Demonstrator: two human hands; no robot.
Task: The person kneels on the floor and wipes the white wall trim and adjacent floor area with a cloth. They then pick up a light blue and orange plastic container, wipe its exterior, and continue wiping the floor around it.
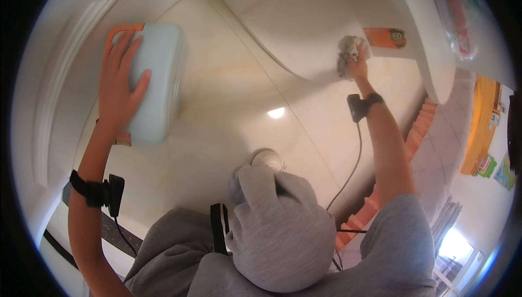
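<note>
My left hand (120, 81) lies spread on a pale blue plastic case or bin (157, 89) with an orange rim, its fingers at the orange handle-like part. My right hand (357, 64) is closed on a crumpled grey cloth (350, 52), which is pressed against a pale surface beside an orange strip (385, 38) bearing writing. Whether that surface is floor or furniture, I cannot tell. Both wrists carry black straps with small cabled devices.
A tiled floor (212, 134) lies before me, with my shoe (267, 159) on it. On the right is a bed or covered furniture with a pink ruffled skirt (369, 211). A white panel edge (436, 64) juts in at the upper right. A white moulded door or frame (61, 93) stands at left.
</note>
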